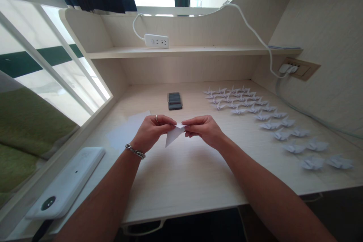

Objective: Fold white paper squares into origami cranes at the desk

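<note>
Left hand (151, 133) and right hand (202, 131) pinch a paper triangle (173, 136)

Both hands are closed on the paper, fingertips meeting at its top edge, where a small flap shows. The triangle hangs point down between them, held just over the desk (181, 176). This looks like an early fold in a white sheet, with the flap's crease the step in hand. That crease seems to call for firm pressing along the edge, with the layers kept aligned. A loose sheet (127, 130) lies just beside the left hand. Beyond the hands sits a blurred phone (175, 101). Rows of paper cranes (241, 100) run along the desk's right side, and a white device (65, 183) lies near its left edge.
</note>
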